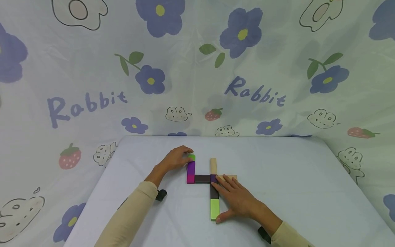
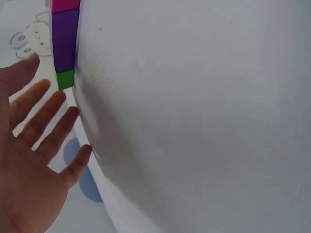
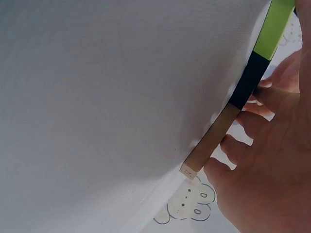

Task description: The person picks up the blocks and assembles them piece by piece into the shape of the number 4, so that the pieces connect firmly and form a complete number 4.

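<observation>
Flat coloured blocks lie end to end on the white table in the head view. My left hand [image 1: 176,158] is at the far left end of the layout, thumb and fingertips close to a small green block [image 1: 192,157]. In the left wrist view its fingers are spread, with nothing between them. Below the green block come a purple block [image 1: 191,168] and a magenta block [image 1: 190,179], then a dark brown block [image 1: 202,179]. My right hand [image 1: 239,202] lies outstretched, fingertips at the dark purple block [image 1: 213,178] in the crossing and thumb beside the light green block [image 1: 215,209].
A pale wooden block [image 1: 213,166] points away from the crossing, and another wooden block [image 1: 231,177] extends right, partly behind my right fingers. A second dark block [image 1: 214,192] joins the crossing to the light green one. A patterned curtain [image 1: 197,79] stands behind the table [image 1: 287,164].
</observation>
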Available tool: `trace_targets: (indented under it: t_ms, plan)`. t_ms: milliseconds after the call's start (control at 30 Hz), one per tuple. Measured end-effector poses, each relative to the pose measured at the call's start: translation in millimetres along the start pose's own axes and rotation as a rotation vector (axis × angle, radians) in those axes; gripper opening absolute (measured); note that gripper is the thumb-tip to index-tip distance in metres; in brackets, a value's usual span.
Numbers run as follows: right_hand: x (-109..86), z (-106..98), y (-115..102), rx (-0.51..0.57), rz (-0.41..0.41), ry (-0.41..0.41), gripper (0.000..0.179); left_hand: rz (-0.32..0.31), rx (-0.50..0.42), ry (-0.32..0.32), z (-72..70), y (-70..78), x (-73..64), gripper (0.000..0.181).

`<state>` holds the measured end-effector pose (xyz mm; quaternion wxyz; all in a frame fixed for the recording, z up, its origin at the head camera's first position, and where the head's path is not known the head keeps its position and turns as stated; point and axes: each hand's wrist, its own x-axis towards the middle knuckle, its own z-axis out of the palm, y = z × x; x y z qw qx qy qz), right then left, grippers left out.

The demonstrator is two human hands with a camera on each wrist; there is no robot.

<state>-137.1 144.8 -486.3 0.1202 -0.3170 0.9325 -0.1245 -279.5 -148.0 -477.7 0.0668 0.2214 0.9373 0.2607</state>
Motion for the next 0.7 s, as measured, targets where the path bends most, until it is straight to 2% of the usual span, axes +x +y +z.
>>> trace_targets:
  t_ms: [333,467,700]
  plan:
    - [-0.3,-0.5,-0.5,0.008,-0.009,0.008,0.124,-0.024,-0.052,0.002,1.7,0.7,-12.0,0.044]
    - [-1.5,-0.4,0.3,0.018,-0.016,0.035,0.127,-0.053,-0.055,-0.013,1.3,4.8,-18.2,0.049]
    - [-4.8,-0.4,6.0,0.028,0.015,0.093,0.128,-0.063,-0.038,-0.031,3.8,11.3,-31.9,0.057]
